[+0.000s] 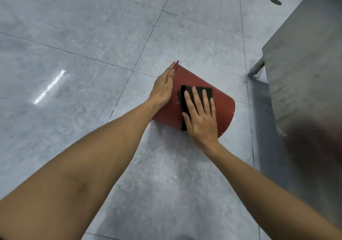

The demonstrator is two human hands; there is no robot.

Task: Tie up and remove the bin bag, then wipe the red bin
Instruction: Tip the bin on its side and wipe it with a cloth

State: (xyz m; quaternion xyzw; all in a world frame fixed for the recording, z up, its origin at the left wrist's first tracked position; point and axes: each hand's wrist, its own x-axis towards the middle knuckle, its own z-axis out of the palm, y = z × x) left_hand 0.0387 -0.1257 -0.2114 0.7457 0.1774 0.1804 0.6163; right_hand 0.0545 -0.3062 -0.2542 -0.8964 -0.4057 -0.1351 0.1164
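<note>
- While the red bin (220,108) lies on its side on the tiled floor (74,36), the right hand (201,117) presses a dark cloth (185,101) flat on its wall, fingers (196,99) straight and spread, seemingly for wiping.
- Beyond it, the left hand (163,88) rests flat along the bin's edge, fingers straight, probably steadying it against rolling.
- No bin bag shows.
- Farther right stands what may be a steel desk (305,54).

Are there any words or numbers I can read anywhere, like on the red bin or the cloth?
None: no words, numbers, labels or signs show anywhere.
Red plastic bin lying on its side: plain, only small pale flecks.
Dark cloth under the right hand: no print.
Left hand rests on the bin's side.
Grey tiled floor and grey metal cabinet: no writing.
</note>
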